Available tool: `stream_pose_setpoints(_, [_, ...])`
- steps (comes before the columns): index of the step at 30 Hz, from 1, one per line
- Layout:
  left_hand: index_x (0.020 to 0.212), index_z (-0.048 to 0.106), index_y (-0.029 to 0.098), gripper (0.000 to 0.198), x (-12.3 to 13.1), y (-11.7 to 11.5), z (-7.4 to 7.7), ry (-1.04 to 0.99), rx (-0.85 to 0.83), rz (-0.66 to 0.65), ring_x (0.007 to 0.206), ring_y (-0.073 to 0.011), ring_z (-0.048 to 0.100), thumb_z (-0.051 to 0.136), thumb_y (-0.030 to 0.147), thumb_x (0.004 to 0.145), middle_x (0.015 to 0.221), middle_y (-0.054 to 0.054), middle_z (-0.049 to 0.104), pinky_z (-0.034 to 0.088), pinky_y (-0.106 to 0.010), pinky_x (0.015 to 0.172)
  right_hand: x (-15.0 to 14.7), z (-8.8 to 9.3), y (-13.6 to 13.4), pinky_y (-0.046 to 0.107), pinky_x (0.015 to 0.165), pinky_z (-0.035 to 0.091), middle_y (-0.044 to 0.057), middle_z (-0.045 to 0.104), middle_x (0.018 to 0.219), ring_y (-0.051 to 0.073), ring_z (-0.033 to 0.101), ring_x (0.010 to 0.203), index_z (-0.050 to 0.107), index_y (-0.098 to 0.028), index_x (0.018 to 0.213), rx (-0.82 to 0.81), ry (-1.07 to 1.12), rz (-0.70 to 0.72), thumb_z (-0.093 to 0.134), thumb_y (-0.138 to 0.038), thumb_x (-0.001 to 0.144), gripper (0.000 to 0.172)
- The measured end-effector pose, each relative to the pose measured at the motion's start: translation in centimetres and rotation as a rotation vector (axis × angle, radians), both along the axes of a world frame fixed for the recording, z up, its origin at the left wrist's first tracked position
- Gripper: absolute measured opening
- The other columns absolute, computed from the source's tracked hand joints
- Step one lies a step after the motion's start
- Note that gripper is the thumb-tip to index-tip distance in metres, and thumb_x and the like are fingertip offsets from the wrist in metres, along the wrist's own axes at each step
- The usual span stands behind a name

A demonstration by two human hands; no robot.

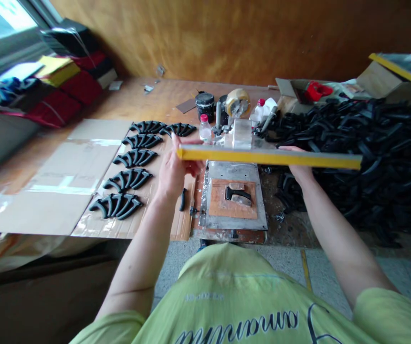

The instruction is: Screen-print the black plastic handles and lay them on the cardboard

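Observation:
Both my hands hold up a yellow-edged screen-printing frame, seen nearly edge-on above the work plate. My left hand grips its left end. My right hand is closed on it right of the middle, fingers partly hidden behind it. Beneath the frame, a black curved plastic handle lies on a wooden block fixed to a grey metal plate. Left of the plate, a single black handle rests on the cardboard, near fanned rows of similar handles.
A large heap of black handles covers the right side. Behind the plate stand a paint-stained pot, red-capped bottles, a tape roll and a metal clamp. Another yellow-edged frame sits at upper right.

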State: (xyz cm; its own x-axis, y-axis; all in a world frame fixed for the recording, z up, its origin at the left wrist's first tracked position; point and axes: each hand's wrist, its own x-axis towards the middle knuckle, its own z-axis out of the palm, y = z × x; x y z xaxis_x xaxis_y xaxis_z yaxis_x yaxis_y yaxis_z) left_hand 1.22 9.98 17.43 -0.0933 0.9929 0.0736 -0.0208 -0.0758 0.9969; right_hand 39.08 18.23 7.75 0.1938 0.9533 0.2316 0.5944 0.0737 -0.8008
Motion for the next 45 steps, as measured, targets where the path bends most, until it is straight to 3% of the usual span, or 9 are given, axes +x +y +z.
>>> stream_pose_setpoints(5, [0.123, 0.068, 0.016, 0.067, -1.6, -6.1, -7.3, -0.002, -0.379, -0.138, 0.052, -0.0112, 0.054, 0.065, 0.067, 0.080, 0.068, -0.001, 0.064, 0.039, -0.021, 0.045, -4.1, 1.2, -1.2, 0.042, 0.086, 0.056, 0.011, 0.066, 0.124, 0.023, 0.066, 0.101, 0.066, -0.018, 0.121, 0.106, -0.130, 0.214, 0.067, -0.031, 0.086, 0.038])
stream_pose_setpoints(9, [0.155, 0.035, 0.021, 0.098, -1.1, -8.0, -14.6, -0.010, -0.481, -0.142, 0.065, -0.0141, 0.060, 0.071, 0.063, 0.075, 0.080, -0.001, 0.067, 0.044, -0.022, 0.054, -10.1, 1.2, -2.6, 0.049, 0.101, 0.049, 0.015, 0.056, 0.135, 0.033, 0.053, 0.123, 0.061, -0.019, 0.127, 0.175, -0.524, 0.420, 0.080, -0.027, 0.077, 0.054])
stream_pose_setpoints(14, [0.156, 0.035, 0.020, 0.088, -0.8, -8.0, -19.5, 0.126, -0.481, -0.111, 0.062, -0.0131, 0.057, 0.063, 0.060, 0.083, 0.077, 0.001, 0.063, 0.044, -0.022, 0.054, -12.9, -1.1, -3.6, 0.037, 0.085, 0.051, 0.012, 0.068, 0.098, 0.027, 0.061, 0.099, 0.066, -0.018, 0.099, 0.010, -0.795, 0.547, 0.074, -0.023, 0.084, 0.018])
stream_pose_setpoints(21, [0.150, 0.044, 0.021, 0.076, -0.9, -8.0, -19.6, 0.169, -0.509, -0.128, 0.059, -0.0123, 0.056, 0.059, 0.058, 0.086, 0.080, 0.000, 0.065, 0.043, -0.021, 0.052, -12.8, -3.2, -8.0, 0.030, 0.068, 0.045, 0.010, 0.069, 0.087, 0.022, 0.061, 0.087, 0.067, -0.016, 0.087, 0.040, -0.937, 0.686, 0.055, -0.012, 0.093, 0.014])
stream_pose_setpoints(28, [0.145, 0.050, 0.019, 0.073, -0.7, -8.0, -20.3, 0.094, -0.500, -0.116, 0.067, -0.0157, 0.063, 0.061, 0.058, 0.084, 0.081, -0.002, 0.068, 0.048, -0.024, 0.056, -10.5, -2.1, -8.9, 0.027, 0.066, 0.041, 0.004, 0.069, 0.085, 0.018, 0.060, 0.081, 0.068, -0.020, 0.085, 0.106, -0.847, 0.990, 0.059, -0.011, 0.089, 0.014])
stream_pose_setpoints(33, [0.145, 0.048, 0.020, 0.077, -0.7, -8.1, -20.0, 0.055, -0.501, -0.121, 0.062, -0.0142, 0.060, 0.063, 0.061, 0.081, 0.079, -0.001, 0.066, 0.046, -0.023, 0.053, -11.4, -2.9, -8.4, 0.031, 0.070, 0.043, 0.007, 0.070, 0.089, 0.021, 0.061, 0.087, 0.070, -0.017, 0.091, 0.154, -0.833, 0.792, 0.055, -0.009, 0.088, 0.017])
stream_pose_setpoints(38, [0.146, 0.047, 0.019, 0.082, -0.6, -8.1, -19.6, 0.058, -0.524, -0.103, 0.060, -0.0137, 0.058, 0.064, 0.062, 0.079, 0.081, -0.002, 0.069, 0.043, -0.022, 0.050, -11.2, -3.9, -10.6, 0.031, 0.071, 0.044, 0.008, 0.072, 0.094, 0.021, 0.061, 0.086, 0.071, -0.017, 0.096, 0.220, -0.831, 0.907, 0.050, -0.010, 0.092, 0.023])
stream_pose_setpoints(41, [0.148, 0.044, 0.018, 0.087, -0.7, -8.0, -18.9, 0.042, -0.550, -0.102, 0.060, -0.0136, 0.058, 0.066, 0.063, 0.077, 0.081, -0.002, 0.069, 0.042, -0.022, 0.050, -11.8, -2.7, -8.9, 0.030, 0.074, 0.045, 0.006, 0.072, 0.091, 0.021, 0.063, 0.088, 0.072, -0.021, 0.100, 0.163, -0.758, 0.822, 0.061, -0.020, 0.092, 0.014])
stream_pose_setpoints(45, [0.151, 0.039, 0.020, 0.092, -1.1, -8.0, -16.0, 0.011, -0.537, -0.124, 0.054, -0.0122, 0.056, 0.070, 0.062, 0.075, 0.074, 0.001, 0.067, 0.037, -0.021, 0.046, -12.5, 0.2, -4.0, 0.034, 0.082, 0.048, 0.005, 0.073, 0.107, 0.023, 0.064, 0.094, 0.061, -0.029, 0.134, 0.110, -0.647, 0.565, 0.071, -0.032, 0.088, 0.047])
